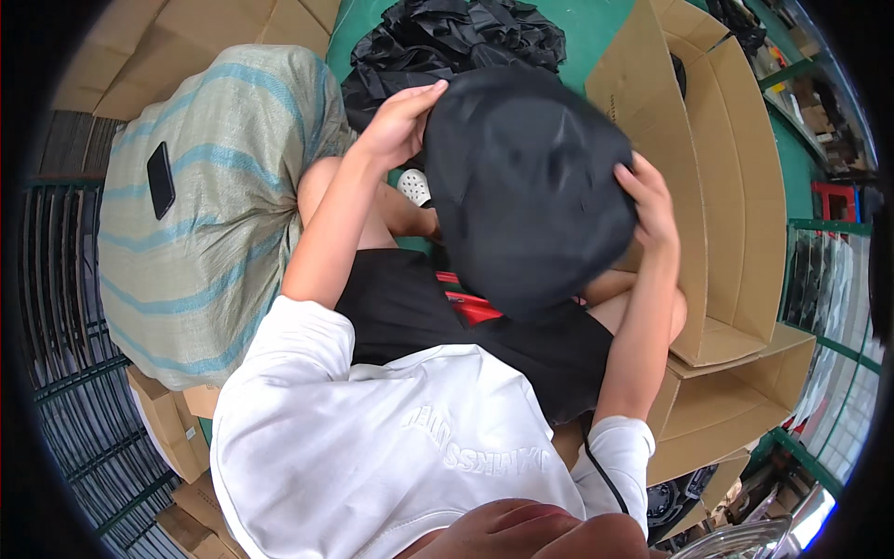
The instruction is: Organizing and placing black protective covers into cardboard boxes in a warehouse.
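I hold a black cap (526, 186) up in front of me with both hands, above my lap. My left hand (399, 121) grips its upper left rim, fingers curled over the edge. My right hand (649, 203) clasps the cap's right side. The cap's rounded crown faces the camera and hides my knees and part of the floor. Beyond it on the green floor lies a heap of black fabric items (456, 42).
A large woven sack with pale blue stripes (200, 214) stands at my left, a black phone (160, 179) lying on it. An open cardboard box (717, 196) stands at my right. Flattened cardboard (186, 37) lies at the back left. Wire racks (65, 307) line the left edge.
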The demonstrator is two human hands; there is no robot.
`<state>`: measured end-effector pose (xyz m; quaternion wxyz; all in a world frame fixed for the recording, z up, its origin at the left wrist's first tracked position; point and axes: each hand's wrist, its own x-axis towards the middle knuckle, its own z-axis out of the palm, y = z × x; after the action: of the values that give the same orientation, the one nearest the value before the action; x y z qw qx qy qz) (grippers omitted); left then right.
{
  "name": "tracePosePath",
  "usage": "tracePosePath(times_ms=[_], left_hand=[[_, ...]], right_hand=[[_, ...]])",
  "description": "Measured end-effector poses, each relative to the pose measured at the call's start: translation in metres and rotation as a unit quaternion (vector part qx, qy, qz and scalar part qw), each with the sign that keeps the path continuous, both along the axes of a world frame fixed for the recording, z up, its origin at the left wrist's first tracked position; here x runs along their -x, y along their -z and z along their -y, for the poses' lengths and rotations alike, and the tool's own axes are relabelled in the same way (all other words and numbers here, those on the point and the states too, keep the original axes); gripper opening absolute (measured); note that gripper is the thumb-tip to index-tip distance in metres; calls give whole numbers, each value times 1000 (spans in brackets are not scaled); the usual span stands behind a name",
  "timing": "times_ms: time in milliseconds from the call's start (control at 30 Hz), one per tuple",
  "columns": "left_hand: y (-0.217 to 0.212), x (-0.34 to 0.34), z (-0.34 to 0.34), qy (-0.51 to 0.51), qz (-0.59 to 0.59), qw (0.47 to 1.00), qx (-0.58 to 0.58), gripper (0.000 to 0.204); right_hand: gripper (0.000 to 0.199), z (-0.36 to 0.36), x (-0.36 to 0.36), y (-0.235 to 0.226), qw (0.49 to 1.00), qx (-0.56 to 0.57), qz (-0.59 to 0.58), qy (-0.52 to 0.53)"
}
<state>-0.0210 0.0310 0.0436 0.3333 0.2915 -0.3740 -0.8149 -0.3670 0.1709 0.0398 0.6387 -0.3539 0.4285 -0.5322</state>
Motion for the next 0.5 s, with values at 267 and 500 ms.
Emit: tracePosePath(times_ms=[267,500], left_hand=[[158,53,104,-47,114,987,-99,33],[219,67,165,-54,53,988,-137,30]], right_hand=[[26,104,25,142,988,-141,-39,50],[24,176,41,215,986,-142,24,81]])
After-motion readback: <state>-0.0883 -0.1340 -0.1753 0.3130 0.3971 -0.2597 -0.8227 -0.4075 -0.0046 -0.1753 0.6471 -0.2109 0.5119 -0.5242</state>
